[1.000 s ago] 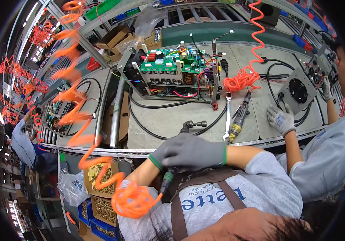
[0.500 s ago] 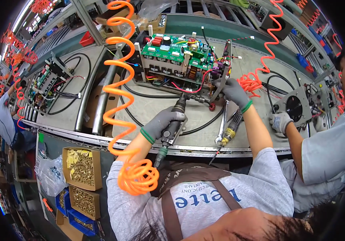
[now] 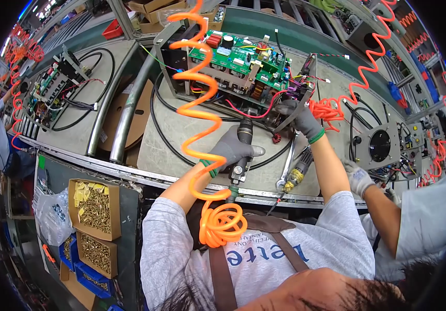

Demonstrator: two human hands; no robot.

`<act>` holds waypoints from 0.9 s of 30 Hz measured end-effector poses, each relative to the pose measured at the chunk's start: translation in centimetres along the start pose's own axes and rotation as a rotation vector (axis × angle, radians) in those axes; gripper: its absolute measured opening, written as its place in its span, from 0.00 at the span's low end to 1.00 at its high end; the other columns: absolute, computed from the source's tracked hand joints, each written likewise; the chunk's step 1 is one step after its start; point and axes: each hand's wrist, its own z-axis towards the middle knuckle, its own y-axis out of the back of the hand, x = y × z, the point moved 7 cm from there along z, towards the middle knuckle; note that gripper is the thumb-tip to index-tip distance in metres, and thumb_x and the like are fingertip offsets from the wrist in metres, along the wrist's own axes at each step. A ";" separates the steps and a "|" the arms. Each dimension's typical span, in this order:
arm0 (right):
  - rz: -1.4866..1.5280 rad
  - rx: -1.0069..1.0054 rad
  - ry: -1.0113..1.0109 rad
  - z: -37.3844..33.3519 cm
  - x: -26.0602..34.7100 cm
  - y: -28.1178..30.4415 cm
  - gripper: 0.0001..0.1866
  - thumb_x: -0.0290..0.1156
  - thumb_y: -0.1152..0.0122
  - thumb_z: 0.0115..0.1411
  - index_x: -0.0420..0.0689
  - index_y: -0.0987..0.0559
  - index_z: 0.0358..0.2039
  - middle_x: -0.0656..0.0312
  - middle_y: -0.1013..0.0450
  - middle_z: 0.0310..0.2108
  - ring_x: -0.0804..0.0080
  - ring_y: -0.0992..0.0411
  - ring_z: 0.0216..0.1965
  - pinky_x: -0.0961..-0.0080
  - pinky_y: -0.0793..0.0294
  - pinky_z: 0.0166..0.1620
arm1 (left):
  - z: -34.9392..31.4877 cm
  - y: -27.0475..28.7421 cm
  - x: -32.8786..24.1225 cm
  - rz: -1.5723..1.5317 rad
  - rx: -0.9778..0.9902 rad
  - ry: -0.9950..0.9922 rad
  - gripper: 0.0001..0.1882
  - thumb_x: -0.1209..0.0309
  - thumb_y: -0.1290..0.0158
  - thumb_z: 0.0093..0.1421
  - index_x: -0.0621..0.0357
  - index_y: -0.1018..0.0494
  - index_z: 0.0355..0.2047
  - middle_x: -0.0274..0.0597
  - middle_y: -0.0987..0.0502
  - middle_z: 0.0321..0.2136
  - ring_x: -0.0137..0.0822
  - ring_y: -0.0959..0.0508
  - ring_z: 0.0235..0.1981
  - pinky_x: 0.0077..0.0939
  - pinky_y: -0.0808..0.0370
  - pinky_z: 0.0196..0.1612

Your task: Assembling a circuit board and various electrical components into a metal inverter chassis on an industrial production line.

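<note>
My left hand [image 3: 232,146], in a grey glove, is wrapped around a black air ratchet wrench [image 3: 240,168], thumb pointing right. The wrench's head reaches the lower front edge of an electronics unit with a green circuit board [image 3: 241,58]. Partly hidden by the unit's right end, my gloved right hand [image 3: 305,120] has its fingers closed at the curved metal end panel [image 3: 291,118]. Red, black and purple wires run close to those fingers. A small red-wound coil [image 3: 277,138] hangs below the panel. The exact contact of the wrench tip is hard to see.
A combination wrench [image 3: 286,165] and a yellow-black screwdriver [image 3: 298,171] lie right of my left hand. An orange coiled hose [image 3: 199,116] hangs in front. At right, a co-worker's gloved hand [image 3: 358,177] is near a fan unit [image 3: 381,145]. Boxes of brass screws [image 3: 95,210] stand lower left.
My left hand has turned the wrench more upright, its head now against the unit's lower front. My right hand stays at the panel. The co-worker's hand has dropped away from the fan unit.
</note>
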 end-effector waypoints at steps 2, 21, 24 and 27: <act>0.033 0.007 -0.014 0.1 -0.7 0.1 0.16 0.29 0.36 0.55 0.33 0.22 0.43 0.57 0.23 0.39 0.73 0.25 0.41 0.77 0.26 0.44 | 0.6 -0.1 0.3 -0.054 0.023 -0.005 0.29 0.69 0.31 0.41 0.60 0.38 0.38 0.37 0.31 0.23 0.28 0.29 0.17 0.24 0.29 0.19; 0.071 -0.002 -0.053 0.0 0.3 -0.2 0.16 0.26 0.36 0.53 0.35 0.21 0.42 0.55 0.23 0.41 0.71 0.24 0.43 0.75 0.25 0.46 | 0.3 0.7 1.3 0.077 -0.149 0.025 0.35 0.68 0.33 0.40 0.66 0.39 0.44 0.43 0.29 0.28 0.32 0.25 0.25 0.27 0.24 0.28; 0.072 0.006 -0.039 -0.3 -0.6 0.1 0.15 0.25 0.37 0.53 0.35 0.21 0.42 0.54 0.23 0.42 0.70 0.24 0.44 0.74 0.25 0.47 | -0.3 0.9 0.2 -0.049 -0.139 0.033 0.32 0.72 0.34 0.42 0.66 0.40 0.44 0.42 0.29 0.27 0.30 0.25 0.23 0.25 0.24 0.26; 0.030 0.012 0.081 -0.1 -0.7 0.1 0.15 0.24 0.37 0.53 0.36 0.21 0.42 0.54 0.24 0.43 0.69 0.24 0.44 0.74 0.25 0.48 | -0.4 0.1 0.6 -0.010 -0.084 0.045 0.31 0.72 0.34 0.42 0.65 0.39 0.43 0.42 0.29 0.26 0.30 0.26 0.21 0.26 0.24 0.24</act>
